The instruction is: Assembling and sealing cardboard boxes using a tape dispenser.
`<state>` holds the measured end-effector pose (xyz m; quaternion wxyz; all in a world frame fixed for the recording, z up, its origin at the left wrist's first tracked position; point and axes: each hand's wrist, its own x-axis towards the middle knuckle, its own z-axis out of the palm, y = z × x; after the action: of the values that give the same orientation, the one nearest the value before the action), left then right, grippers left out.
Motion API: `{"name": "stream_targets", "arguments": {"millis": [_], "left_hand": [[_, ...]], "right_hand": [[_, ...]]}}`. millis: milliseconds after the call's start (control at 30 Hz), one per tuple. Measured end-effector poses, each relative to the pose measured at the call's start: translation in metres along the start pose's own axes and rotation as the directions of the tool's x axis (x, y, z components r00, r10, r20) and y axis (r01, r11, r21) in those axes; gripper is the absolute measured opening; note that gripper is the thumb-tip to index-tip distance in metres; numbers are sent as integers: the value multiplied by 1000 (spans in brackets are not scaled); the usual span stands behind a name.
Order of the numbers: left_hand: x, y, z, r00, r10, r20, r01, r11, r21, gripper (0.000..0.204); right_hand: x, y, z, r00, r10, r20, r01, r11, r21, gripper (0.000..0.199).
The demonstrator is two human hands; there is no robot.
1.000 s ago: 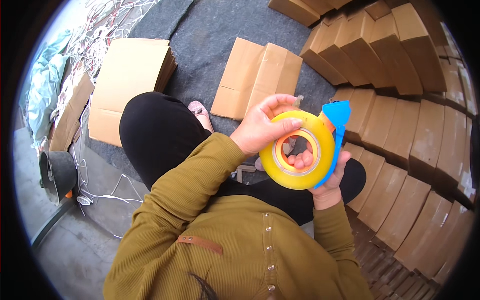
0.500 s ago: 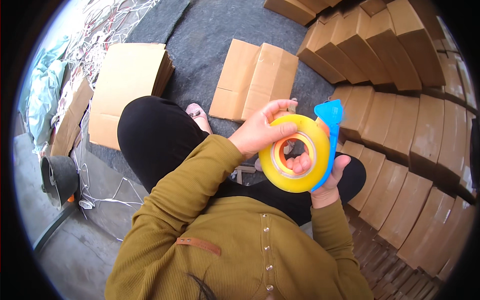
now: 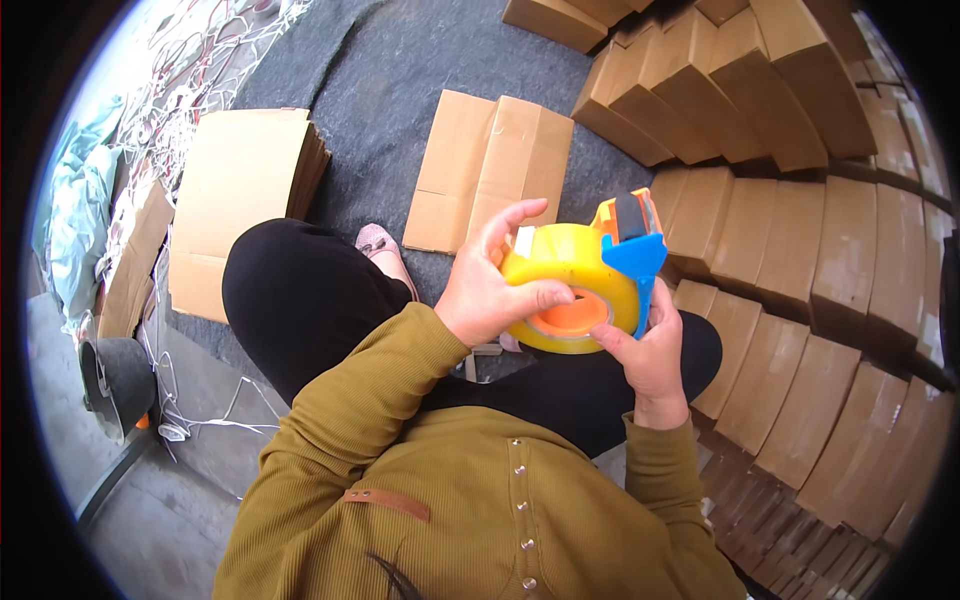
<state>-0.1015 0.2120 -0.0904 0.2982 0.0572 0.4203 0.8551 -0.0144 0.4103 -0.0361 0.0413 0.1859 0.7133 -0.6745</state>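
Both hands hold a tape dispenser (image 3: 634,258) with a blue frame and an orange-and-black head, loaded with a thick yellow tape roll (image 3: 560,255). My left hand (image 3: 492,285) grips the roll's left side, its thumb lying over the orange hub and its fingers behind the roll. My right hand (image 3: 655,352) clasps the lower right, with its thumb at the hub's edge and its other fingers mostly hidden behind the blue frame. The roll is tilted, so its outer face shows. Beyond the hands, a flattened cardboard box (image 3: 520,150) lies on the dark mat.
A stack of flat cardboard (image 3: 235,200) stands left of my knee. Rows of brown cartons (image 3: 770,235) are piled along the right. At far left are tangled cords (image 3: 195,90), a pale blue plastic sheet (image 3: 80,210) and a dark round object (image 3: 125,375). Grey felt (image 3: 440,50) covers the floor ahead.
The tape dispenser has been tipped, from its flat side facing me to its outer face and orange head showing. My right thumb has come round onto the hub. The view has shifted slightly.
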Motion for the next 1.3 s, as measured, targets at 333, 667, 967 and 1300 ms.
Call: {"name": "stream_targets", "arguments": {"millis": [333,667,967,1300], "left_hand": [[-11,0,-2,949,225,220,-297,872,389,118],[-1,-1,-6,903,-59,425,55,998,23,125],[0,21,-12,920,-329,213,300,941,155,62],[2,12,-9,987,-147,-69,162,910,382,17]], "right_hand": [[-4,9,-17,984,-131,125,133,991,-14,120],[-21,-29,9,924,-9,383,-192,854,484,79],[-1,-37,-26,884,200,423,-129,973,-192,83],[14,-5,-21,850,113,515,36,962,-270,76]]}}
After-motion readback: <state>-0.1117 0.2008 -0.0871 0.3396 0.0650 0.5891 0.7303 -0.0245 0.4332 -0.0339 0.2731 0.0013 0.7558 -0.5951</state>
